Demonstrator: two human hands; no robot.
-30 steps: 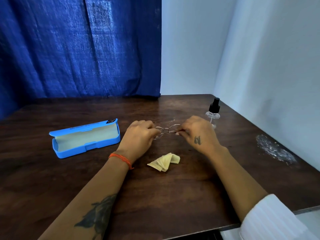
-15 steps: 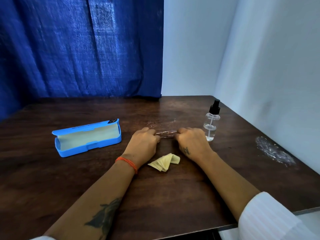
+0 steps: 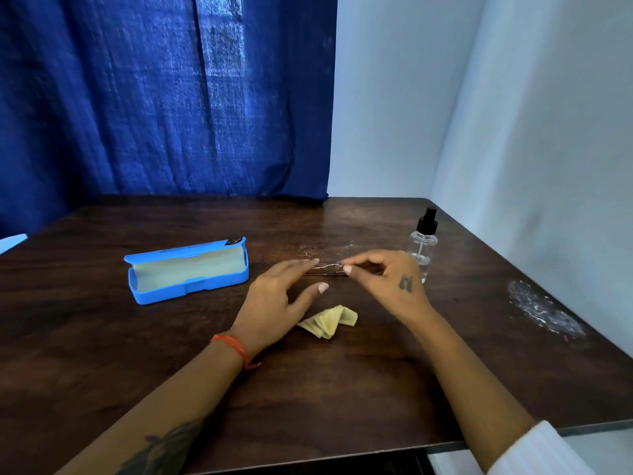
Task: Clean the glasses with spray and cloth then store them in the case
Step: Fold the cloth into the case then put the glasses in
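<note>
Thin metal-framed glasses (image 3: pixel 324 268) lie folded flat on the dark wooden table (image 3: pixel 342 389), between my hands. My left hand (image 3: pixel 284 296) hovers just left of them, fingers spread, holding nothing. My right hand (image 3: pixel 387 279) is at their right end, with thumb and forefinger tips pinched on the frame and the other fingers loose. A crumpled yellow cloth (image 3: pixel 330 322) rests on the table just in front of the glasses. The clear spray bottle (image 3: pixel 424 245) with a black pump stands upright behind my right hand. An open blue case (image 3: pixel 186 270) with a pale lining sits to the left.
A blue curtain (image 3: pixel 164 97) hangs behind the table and white walls close the back right corner. A crumpled piece of clear plastic film (image 3: pixel 544 310) lies near the table's right edge. The front edge runs just under my forearms.
The glasses went from being held up in both hands down onto the table. My left hand has since let go and spread its fingers; my right hand's grip has loosened to a fingertip pinch.
</note>
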